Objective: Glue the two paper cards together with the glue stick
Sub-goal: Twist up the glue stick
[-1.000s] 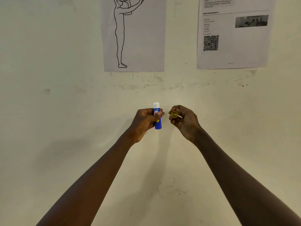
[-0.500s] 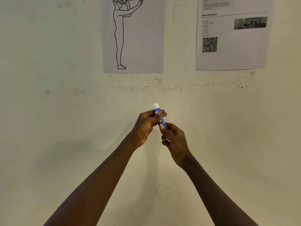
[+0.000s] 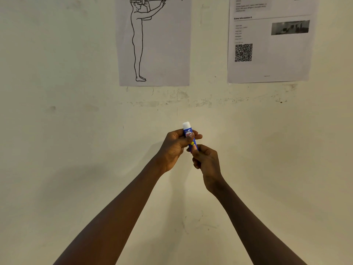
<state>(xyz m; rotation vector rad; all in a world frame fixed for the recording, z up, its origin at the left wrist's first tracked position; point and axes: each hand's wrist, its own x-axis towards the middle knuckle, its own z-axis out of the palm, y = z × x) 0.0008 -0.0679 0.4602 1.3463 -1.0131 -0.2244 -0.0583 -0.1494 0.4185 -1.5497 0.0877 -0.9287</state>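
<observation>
A blue glue stick [image 3: 188, 133] with white glue showing at its uncapped top is held up in front of the wall, tilted slightly left. My left hand [image 3: 174, 148] grips its middle between thumb and fingers. My right hand [image 3: 205, 162] is closed around the stick's bottom end from below. The yellow cap is hidden, probably inside the right hand. No paper cards are in view.
A pale wall [image 3: 76, 150] fills the view. A sheet with a line drawing of a standing figure [image 3: 153, 41] hangs at top centre. A printed sheet with a QR code [image 3: 269, 41] hangs at top right.
A second ago my right hand held the yellow cap beside the stick. It has moved down and left and now grips the stick's bottom end. The left hand barely moved.
</observation>
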